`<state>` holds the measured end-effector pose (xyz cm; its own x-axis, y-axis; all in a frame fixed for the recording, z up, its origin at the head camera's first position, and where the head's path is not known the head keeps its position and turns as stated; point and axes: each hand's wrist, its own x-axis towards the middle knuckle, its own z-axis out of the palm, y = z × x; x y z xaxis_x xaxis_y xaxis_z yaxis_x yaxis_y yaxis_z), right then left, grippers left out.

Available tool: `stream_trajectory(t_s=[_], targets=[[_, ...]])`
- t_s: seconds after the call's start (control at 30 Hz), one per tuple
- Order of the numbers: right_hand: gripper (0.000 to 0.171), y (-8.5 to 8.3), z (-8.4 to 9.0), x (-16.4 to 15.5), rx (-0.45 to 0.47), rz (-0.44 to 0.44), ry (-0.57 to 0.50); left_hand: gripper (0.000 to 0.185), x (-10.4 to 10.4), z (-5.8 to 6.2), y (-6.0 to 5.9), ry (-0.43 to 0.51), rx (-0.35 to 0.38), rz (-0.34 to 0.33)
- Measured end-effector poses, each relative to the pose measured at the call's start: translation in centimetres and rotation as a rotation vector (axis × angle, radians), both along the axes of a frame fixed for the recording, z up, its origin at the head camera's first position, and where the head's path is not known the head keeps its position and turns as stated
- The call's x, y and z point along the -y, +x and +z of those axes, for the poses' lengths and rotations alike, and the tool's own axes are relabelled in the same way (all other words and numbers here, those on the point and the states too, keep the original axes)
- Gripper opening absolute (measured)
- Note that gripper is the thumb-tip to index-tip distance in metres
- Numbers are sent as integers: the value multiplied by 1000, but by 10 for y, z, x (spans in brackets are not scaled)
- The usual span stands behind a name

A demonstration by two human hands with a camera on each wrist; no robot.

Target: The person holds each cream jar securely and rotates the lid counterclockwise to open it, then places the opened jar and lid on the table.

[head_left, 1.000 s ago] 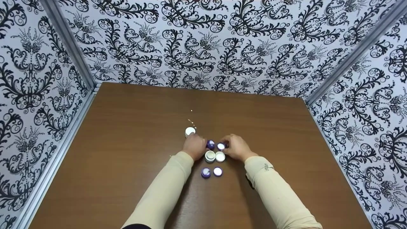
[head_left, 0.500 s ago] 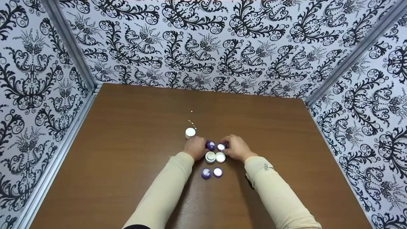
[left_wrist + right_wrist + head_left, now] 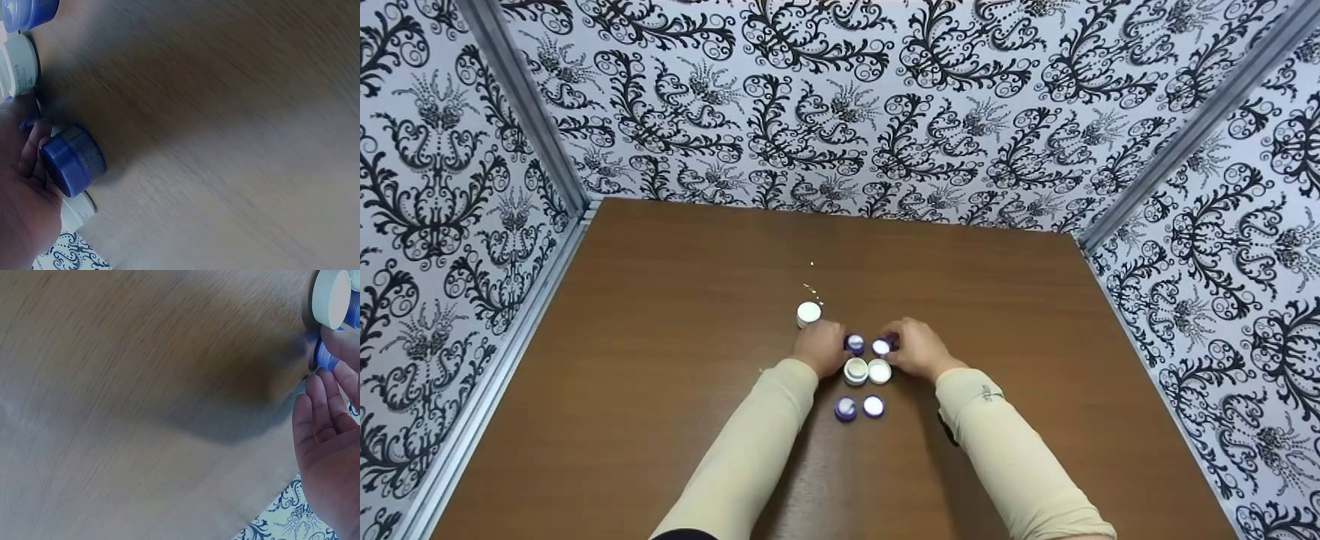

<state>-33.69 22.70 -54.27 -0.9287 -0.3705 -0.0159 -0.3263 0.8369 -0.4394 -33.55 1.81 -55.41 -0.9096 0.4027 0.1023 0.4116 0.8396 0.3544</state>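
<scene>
In the head view my left hand (image 3: pixel 819 349) grips an open purple jar (image 3: pixel 854 345) with white inside it. Facing it, my right hand (image 3: pixel 919 348) pinches a small purple lid (image 3: pixel 881 347), its white inside turned up. Just nearer my body stand an open white jar (image 3: pixel 856 372) and its white lid (image 3: pixel 879 371), side by side. Another open purple jar (image 3: pixel 846 409) and a purple lid (image 3: pixel 874 406) lie closer still. The left wrist view shows a squat blue-purple jar (image 3: pixel 73 160) beside my left fingers; in the head view my hand hides it.
A white-topped jar (image 3: pixel 808 313) stands just beyond my left hand. Small white specks (image 3: pixel 813 291) lie scattered past it on the brown wooden table (image 3: pixel 675 300). Black-and-white patterned walls (image 3: pixel 840 112) rise behind the table and at both sides.
The purple jar in my left hand has turned from tilted to more upright. My left hand has drawn back slightly from the white-topped jar. The right hand stays put.
</scene>
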Motion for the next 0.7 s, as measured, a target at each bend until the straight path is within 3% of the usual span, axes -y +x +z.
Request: stream_trajectory(t_s=[0.33,0.57,0.7], targets=[[37,2,2,1,27,-11,-11,12,6,5,4,15,-19,13],[39,1,4,-1,40,12,-7,18,17,8,6,43,-3,47],[39,2,6,-2,55,21,-21,19,27,11,8,81,-62,70]])
